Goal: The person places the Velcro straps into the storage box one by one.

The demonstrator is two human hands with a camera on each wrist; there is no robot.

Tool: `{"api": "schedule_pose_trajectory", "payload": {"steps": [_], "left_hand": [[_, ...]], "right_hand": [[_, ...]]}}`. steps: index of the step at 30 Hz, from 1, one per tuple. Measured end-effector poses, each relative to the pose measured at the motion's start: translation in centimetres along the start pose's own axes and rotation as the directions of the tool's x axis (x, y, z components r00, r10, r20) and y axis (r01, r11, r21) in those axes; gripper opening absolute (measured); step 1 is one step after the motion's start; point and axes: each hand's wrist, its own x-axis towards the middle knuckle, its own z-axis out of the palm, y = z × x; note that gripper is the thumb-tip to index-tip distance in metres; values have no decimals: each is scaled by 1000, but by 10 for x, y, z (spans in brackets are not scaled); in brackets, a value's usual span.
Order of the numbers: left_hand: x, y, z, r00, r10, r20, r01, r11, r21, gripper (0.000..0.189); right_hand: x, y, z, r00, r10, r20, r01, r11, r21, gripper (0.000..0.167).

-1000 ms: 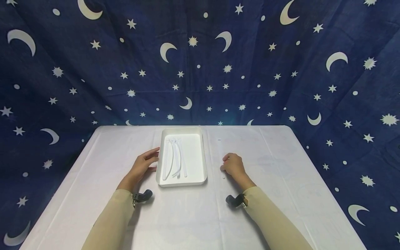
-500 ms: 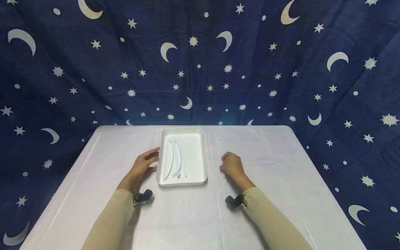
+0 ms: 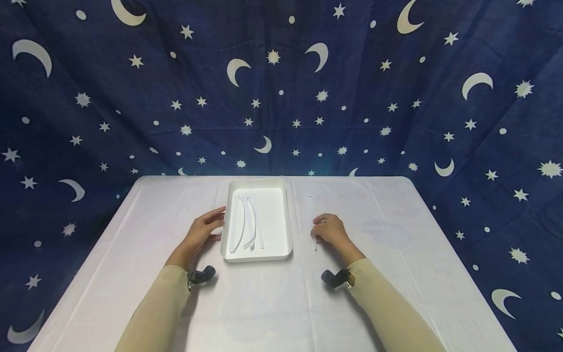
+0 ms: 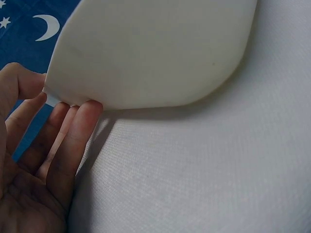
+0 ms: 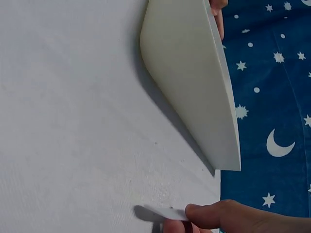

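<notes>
My right hand point(image 3: 331, 231) pinches a thin white strap point(image 3: 310, 209) on the table; its far end shows a small dark slit. In the right wrist view, the rounded tip of the strap point(image 5: 169, 212) sticks out past thumb and finger, close over the cloth. My left hand point(image 3: 202, 234) rests at the left side of a shallow white tray point(image 3: 274, 220), fingers fairly straight. In the left wrist view its fingertips point(image 4: 90, 108) touch the tray's wall and rim. Several white straps point(image 3: 247, 222), some straight and some curved, lie in the tray's left half, overlapping at their far ends.
A white cloth point(image 3: 264, 308) covers the table. Behind and at both sides hangs a dark blue curtain point(image 3: 290, 107) with moons and stars. Each wrist wears a small black camera mount point(image 3: 202, 275).
My right hand and forearm have shifted slightly right, and the strap in its fingers has moved a little with it. The left hand and tray stay in place.
</notes>
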Motion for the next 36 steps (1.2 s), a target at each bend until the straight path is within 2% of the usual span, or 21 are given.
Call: {"api": "schedule_pose_trajectory", "payload": {"steps": [6, 13, 18, 21, 26, 36], "left_hand": [[0, 0, 0, 1000, 0, 0, 0, 1000, 4, 60], [1, 0, -1, 1000, -6, 0, 6, 1000, -6, 60], [-1, 0, -1, 1000, 1, 11, -1, 1000, -22, 61], [-2, 2, -1, 1000, 5, 18, -5, 1000, -29, 61], [-3, 3, 0, 1000, 9, 13, -9, 1000, -28, 62], [0, -1, -1, 1000, 21, 17, -20, 999, -30, 60]], "right_hand": [[6, 2, -6, 995, 62, 79, -69, 994, 87, 39], [8, -3, -13, 971, 125, 202, -161, 973, 169, 39], [11, -4, -15, 948, 150, 282, -228, 936, 269, 46], [14, -2, -16, 933, 156, 324, -270, 899, 345, 51], [17, 0, -19, 919, 162, 360, -308, 864, 399, 52], [21, -7, -28, 915, 164, 369, -322, 848, 422, 55]]}}
